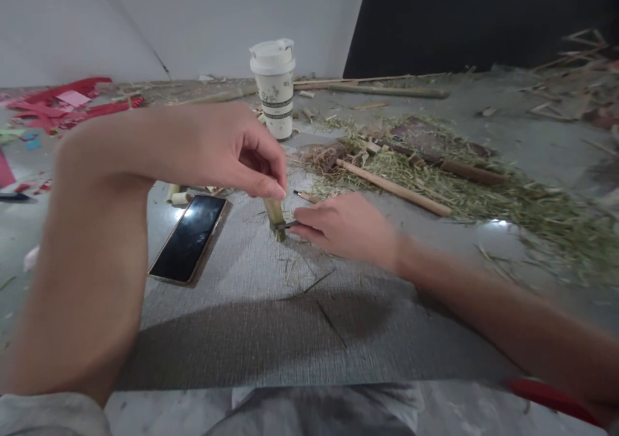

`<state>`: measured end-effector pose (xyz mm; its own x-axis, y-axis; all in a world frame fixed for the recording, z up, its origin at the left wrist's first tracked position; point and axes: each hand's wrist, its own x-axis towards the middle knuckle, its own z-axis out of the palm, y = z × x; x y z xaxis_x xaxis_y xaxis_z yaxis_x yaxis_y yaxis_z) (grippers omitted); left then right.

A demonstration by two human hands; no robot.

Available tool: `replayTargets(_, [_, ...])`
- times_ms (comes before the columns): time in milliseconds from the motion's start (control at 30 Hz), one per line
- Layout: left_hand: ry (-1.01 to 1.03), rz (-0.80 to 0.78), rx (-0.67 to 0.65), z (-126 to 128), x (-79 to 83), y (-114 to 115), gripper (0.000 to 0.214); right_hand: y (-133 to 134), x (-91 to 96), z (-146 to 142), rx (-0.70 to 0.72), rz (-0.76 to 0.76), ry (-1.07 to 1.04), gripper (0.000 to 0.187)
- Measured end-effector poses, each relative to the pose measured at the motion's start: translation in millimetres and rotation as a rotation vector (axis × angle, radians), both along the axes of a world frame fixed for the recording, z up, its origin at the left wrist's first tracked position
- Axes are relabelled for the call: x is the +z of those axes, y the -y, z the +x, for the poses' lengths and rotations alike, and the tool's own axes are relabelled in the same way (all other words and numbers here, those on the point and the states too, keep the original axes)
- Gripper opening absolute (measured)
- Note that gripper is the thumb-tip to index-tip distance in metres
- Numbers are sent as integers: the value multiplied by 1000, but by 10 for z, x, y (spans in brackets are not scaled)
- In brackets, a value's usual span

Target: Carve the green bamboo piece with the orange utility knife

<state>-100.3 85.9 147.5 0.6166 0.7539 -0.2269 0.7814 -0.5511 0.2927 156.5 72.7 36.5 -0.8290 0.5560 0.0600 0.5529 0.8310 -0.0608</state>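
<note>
My left hand (242, 149) comes in over the mat and pinches the top of a short bamboo piece (275, 211), which stands upright on the grey textured mat (232, 333). My right hand (345, 226) is closed on a knife with a thin dark blade (291, 224); its handle is hidden in the fingers. The blade touches the bamboo near its lower end. Just behind the right fingers lies a slim wooden tool with a dark tip (305, 196), partly covered by the hand. Thin green shavings (309, 284) are scattered before the bamboo.
Left of the hands lies a phone (188, 237), with small bamboo pieces (180, 197) behind it. A lidded paper cup (275, 91) stands at the back. To the right are a wooden stick (396, 188) and heaped shavings (541, 229). Red scraps (48, 107) lie far left.
</note>
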Motion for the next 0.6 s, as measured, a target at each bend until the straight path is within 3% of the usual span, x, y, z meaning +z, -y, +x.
replayTargets(333, [34,-2,7,92,49,60,36,-83,53,42,31,102,-59,55])
replayTargets(600, [17,20,-2,76,50,55,39,-117,-48,60,59,46,-130,53])
